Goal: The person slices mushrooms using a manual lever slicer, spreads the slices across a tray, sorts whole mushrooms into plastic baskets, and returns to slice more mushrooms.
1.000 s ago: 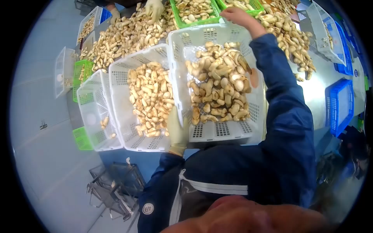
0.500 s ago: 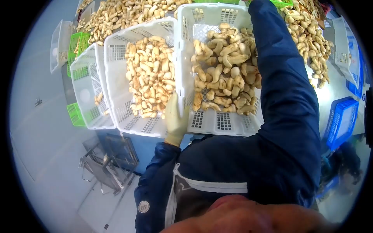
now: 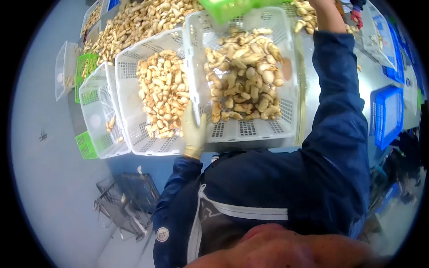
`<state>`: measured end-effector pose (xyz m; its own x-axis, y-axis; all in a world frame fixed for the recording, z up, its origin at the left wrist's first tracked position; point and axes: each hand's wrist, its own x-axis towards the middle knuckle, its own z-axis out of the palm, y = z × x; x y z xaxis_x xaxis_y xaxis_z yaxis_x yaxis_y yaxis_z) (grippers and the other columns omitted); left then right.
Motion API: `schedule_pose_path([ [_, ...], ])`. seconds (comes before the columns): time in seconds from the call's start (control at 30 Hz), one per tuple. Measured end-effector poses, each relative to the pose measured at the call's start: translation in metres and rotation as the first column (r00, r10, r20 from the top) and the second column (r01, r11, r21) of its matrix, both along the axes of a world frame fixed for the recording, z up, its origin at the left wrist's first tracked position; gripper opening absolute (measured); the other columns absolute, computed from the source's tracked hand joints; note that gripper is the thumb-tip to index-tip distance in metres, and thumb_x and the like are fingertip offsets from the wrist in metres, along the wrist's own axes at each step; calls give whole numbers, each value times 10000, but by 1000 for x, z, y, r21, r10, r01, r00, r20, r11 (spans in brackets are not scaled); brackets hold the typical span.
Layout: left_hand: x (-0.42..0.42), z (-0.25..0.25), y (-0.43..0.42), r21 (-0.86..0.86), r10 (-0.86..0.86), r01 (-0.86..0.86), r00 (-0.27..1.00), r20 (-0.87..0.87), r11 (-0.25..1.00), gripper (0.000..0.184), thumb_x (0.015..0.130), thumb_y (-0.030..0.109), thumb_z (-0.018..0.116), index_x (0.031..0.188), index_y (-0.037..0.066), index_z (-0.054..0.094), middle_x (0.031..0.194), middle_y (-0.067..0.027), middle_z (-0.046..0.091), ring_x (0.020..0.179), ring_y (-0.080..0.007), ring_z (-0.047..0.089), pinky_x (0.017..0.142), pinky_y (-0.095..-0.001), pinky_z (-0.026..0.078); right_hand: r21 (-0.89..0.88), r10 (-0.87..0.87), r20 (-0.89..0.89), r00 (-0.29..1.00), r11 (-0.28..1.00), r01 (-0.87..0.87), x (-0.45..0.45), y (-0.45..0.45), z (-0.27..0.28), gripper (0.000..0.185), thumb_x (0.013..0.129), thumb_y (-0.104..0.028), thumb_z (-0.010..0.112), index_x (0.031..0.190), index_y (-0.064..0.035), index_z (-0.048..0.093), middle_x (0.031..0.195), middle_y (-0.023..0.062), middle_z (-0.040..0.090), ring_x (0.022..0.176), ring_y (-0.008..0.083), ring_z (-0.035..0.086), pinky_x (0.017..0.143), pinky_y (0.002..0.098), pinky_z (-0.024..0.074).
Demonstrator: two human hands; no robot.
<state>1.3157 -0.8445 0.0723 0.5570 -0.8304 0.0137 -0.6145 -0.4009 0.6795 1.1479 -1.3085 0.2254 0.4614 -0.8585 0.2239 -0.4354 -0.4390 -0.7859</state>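
My left hand [image 3: 194, 131], in a pale glove, straddles the near side wall of the right white basket [image 3: 250, 134], with thumb and fingers on either side. This basket holds a heap of brownish mushrooms [image 3: 243, 85]. Left of it, paler mushrooms [image 3: 163, 89] lie in a second white basket [image 3: 127, 94]. My bare right hand [image 3: 322, 3] is at the top edge, its fingers cut off by the frame. A green basket [image 3: 228, 10] hangs tilted over the far end of the right white basket; whether my right hand touches it is not visible.
Loose mushrooms [image 3: 138, 20] cover the far left of the table. Another white basket [image 3: 96, 120] with a few mushrooms stands left, beside green baskets [image 3: 86, 145]. Blue baskets [image 3: 388, 116] are at right. Another person's red-gloved hand [image 3: 356, 18] shows at the upper right.
The green basket has come over the far end of the right white basket. My right arm has swung rightward from half a second ago. My left hand remains at the wall between the baskets.
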Motion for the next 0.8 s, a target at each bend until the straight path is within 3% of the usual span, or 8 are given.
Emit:
schedule_pose_path([
  [0.1,0,-4,2,-43,-24,26,999,45,999,587,819,140,649,1330,-51,432,1253,-249,520,1157,-384,492,1002,-424,370,-562,310,-159,937,752,-344,-55,44,35,205,753,-196,593,779,-13,683,730,69,662,657,162,621,582,334,471],
  [0.17,-1,-5,4,-71,-47,54,995,93,996,582,820,136,648,1325,-58,433,1247,-251,524,1150,-389,493,998,-424,371,-20,-46,-199,979,999,43,-85,121,56,246,737,-276,646,739,-34,683,717,68,667,750,202,631,685,303,474],
  [0.2,-1,0,5,-57,-77,81,995,69,995,611,844,161,635,1358,-61,389,1323,-243,470,1215,-370,454,1045,-421,335,31,-14,-114,993,999,18,-109,136,35,329,853,-326,606,901,-17,708,765,86,655,706,181,605,630,316,448],
  [0.33,-18,45,2,-386,-180,98,966,-184,917,712,932,277,550,1467,-21,188,1501,-204,255,1363,-313,292,1129,-419,229,101,-130,56,990,987,124,-151,251,28,264,860,-250,590,868,-5,687,663,54,604,615,128,539,563,283,419],
  [0.4,-48,97,1,-503,-444,40,536,-718,863,774,963,486,432,1484,10,115,1496,-196,266,1351,-321,309,1108,-425,276,230,-221,97,970,954,194,-174,315,22,229,863,-203,598,892,9,678,669,61,608,622,108,538,562,269,422],
  [0.47,-77,151,9,-506,-503,72,-58,-862,859,782,947,593,383,1468,46,182,1413,-155,379,1261,-292,417,1048,-421,366,185,-322,56,945,934,307,-189,379,25,221,868,-190,604,903,18,669,673,102,621,601,131,556,555,288,440],
  [0.67,-129,150,72,-462,-428,439,-182,-885,770,667,883,337,579,1400,9,314,1276,-113,498,1148,-212,509,995,-341,413,-5,-699,-101,708,712,702,-219,597,38,218,868,-194,627,904,17,668,648,115,622,535,158,562,518,313,441],
  [0.8,-184,142,102,-511,-384,559,-336,-860,653,739,730,114,559,1408,-4,291,1270,-136,491,1154,-231,511,995,-331,419,332,-853,7,521,494,804,-245,716,2,248,903,-239,629,969,0,640,710,22,611,645,62,516,576,251,427],
])
